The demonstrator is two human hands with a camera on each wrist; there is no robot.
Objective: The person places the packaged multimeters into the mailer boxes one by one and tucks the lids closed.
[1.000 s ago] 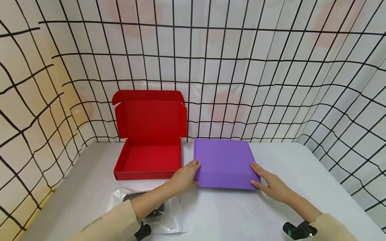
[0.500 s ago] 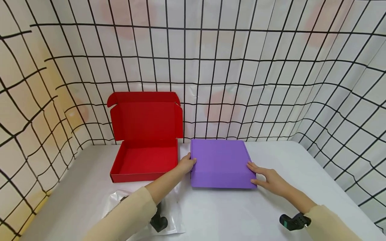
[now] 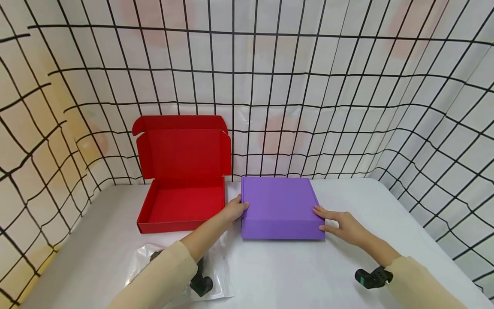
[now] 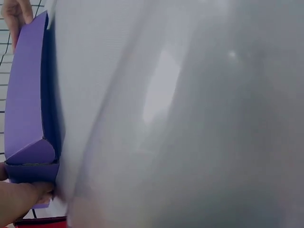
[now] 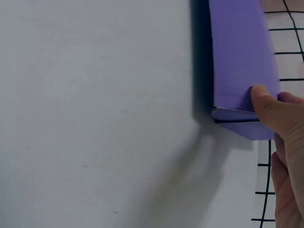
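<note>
A purple cardboard box (image 3: 279,206) lies with its lid down on the white table, right of centre in the head view. My left hand (image 3: 234,209) grips its left side; in the left wrist view the thumb and a finger (image 4: 43,187) bear on the side near the front corner. At the right front corner my right hand (image 3: 345,227) holds the box, with the thumb (image 5: 262,99) pressed on the front face and the other fingers round the side. A red box (image 3: 185,206) stands beside it on the left, lid raised and nothing seen inside.
A clear plastic bag (image 3: 220,274) with dark items lies at the front left, partly under my left sleeve (image 3: 166,270). Behind the boxes rises a white wall with a black grid (image 3: 285,105), which continues along both sides of the table (image 3: 285,274).
The left hand has shifted back along the purple box's left side. The right hand keeps its place at the right corner. The view has shifted slightly; the front flap now looks squarer.
</note>
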